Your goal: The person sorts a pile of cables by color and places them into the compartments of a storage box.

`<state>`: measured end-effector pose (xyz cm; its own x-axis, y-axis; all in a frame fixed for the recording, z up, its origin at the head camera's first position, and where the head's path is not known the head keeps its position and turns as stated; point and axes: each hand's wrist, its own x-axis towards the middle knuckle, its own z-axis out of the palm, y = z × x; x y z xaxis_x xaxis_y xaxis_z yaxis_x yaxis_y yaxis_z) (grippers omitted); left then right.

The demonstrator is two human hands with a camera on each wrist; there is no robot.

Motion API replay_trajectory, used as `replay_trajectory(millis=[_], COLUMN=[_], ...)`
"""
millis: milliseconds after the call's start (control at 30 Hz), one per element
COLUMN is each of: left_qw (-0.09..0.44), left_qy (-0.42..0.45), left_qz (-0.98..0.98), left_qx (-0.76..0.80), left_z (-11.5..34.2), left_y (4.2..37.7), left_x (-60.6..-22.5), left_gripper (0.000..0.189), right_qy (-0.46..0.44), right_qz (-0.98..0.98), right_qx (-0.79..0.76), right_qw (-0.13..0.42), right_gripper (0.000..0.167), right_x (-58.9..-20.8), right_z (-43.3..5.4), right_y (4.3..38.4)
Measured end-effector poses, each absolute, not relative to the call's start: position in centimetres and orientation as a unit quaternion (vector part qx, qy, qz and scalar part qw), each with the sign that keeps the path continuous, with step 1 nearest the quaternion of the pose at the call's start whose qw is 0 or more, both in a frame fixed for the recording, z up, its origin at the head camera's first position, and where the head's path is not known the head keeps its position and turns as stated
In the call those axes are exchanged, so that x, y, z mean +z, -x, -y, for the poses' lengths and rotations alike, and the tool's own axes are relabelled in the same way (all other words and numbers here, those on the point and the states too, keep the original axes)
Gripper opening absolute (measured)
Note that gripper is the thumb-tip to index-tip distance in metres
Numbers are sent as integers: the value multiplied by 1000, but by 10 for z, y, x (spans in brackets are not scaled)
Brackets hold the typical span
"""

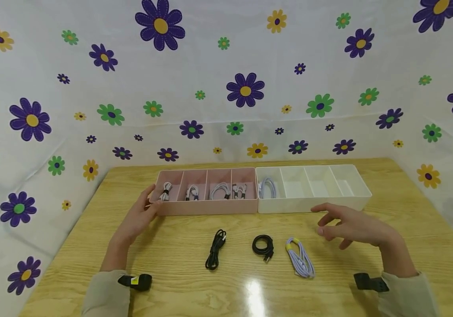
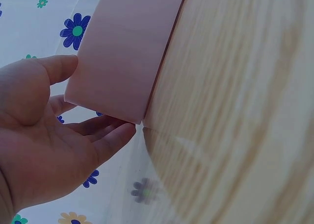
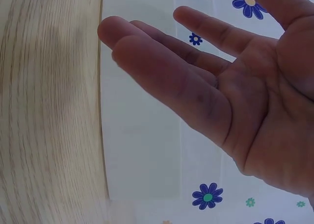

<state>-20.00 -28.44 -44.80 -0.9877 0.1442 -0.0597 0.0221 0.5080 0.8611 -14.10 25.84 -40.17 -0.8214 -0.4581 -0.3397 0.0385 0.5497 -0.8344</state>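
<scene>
At the far left end of the bench, the left hand rests its relaxed fingers against the end wall of the pink tray; its grip is wide and holds nothing, the thumb near the tray's upper edge in the left wrist view. To the right of that hand, four bundled cables lie in the pink compartments. Just beside the pink tray stands the white tray, with one pale cable in its leftmost compartment. Nearer the person lie a black cable, a coiled black cable and a lilac cable. Above and right of the lilac cable hovers the right hand, fingers loosely spread, grip empty, seemingly touching nothing.
</scene>
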Motion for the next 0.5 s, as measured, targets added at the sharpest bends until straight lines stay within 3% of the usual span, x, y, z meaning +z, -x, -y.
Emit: replay_trajectory(millis=[500], left_qw=[65], left_qy=[-48], left_qz=[-867], left_qx=[492], left_z=[288], left_y=[204], left_x=[-452], left_gripper=[72], right_qy=[136], right_qz=[-834], right_qx=[-453], right_qw=[284], right_gripper=[63], right_x=[-401], right_z=[-258], right_y=[139])
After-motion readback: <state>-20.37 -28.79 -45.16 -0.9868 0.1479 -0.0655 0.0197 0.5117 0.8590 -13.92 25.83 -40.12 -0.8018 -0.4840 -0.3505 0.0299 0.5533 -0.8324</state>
